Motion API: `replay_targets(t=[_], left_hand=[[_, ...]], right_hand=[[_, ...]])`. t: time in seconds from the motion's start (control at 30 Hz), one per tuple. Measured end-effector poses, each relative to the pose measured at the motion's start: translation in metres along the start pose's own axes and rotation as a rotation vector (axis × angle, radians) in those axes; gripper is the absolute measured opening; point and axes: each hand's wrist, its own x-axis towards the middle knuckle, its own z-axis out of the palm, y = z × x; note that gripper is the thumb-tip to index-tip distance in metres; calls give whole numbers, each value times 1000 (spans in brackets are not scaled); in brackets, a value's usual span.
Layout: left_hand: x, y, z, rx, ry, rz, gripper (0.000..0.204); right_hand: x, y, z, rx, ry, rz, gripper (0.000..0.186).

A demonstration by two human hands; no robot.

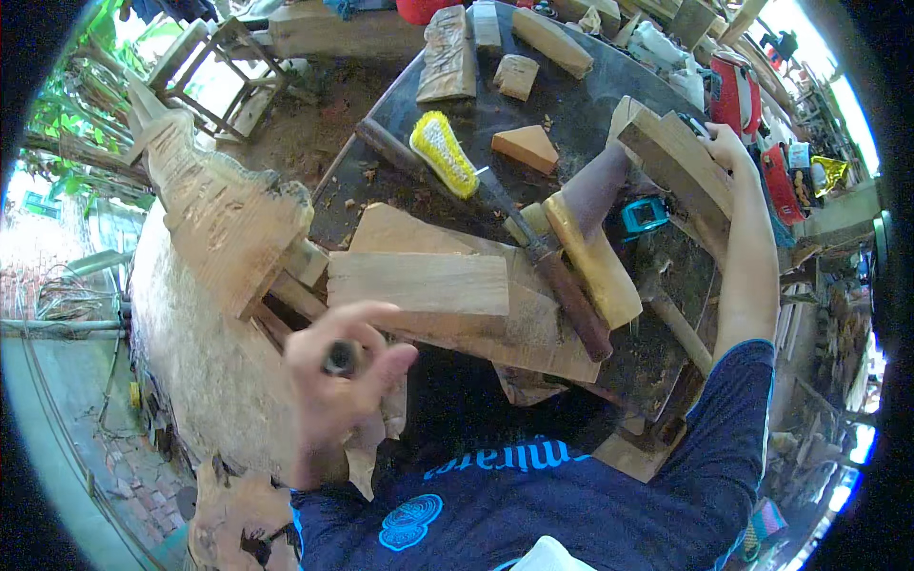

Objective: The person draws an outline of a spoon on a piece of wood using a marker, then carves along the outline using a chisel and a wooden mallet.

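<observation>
My left hand [343,381] is low at centre, slightly blurred, with fingers curled round a dark cylindrical object [340,358] seen end-on, just in front of a pale board [419,281]. My right hand [725,152] reaches to the upper right beside a long timber block [666,157], its fingers round a small dark object that I cannot make out. Between them lie a long rusty-handled tool [566,300], a yellow-and-white brush [443,152], a curved tan-and-purple piece [600,271], a turquoise tape measure [644,218] and a wooden mallet [681,328].
A rough carved wooden piece [214,214] stands at left on a pale round surface [200,371]. The dark table [343,171] bears several wood offcuts [547,43]. Red bags [733,90] and clutter line the right side. A wooden stool [224,81] stands at the back left.
</observation>
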Motion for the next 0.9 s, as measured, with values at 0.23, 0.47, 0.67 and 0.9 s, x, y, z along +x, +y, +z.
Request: replay_targets(t=[0.23,0.47,0.67,0.9], left_hand=[[-43,-2,32,-96,-367,-58,32],[-59,3,68,-246,-434,-97,69],[-71,-5,111,-299,-527,247,89],[-28,-6,61,162,-268,428,60]], right_hand=[[-52,-48,-39,177,531,-292,49],[-361,-217,9,616,220,-938,29],[-445,-253,121,1210,-24,-883,34],[-445,-219,193,1286,773,-601,21]])
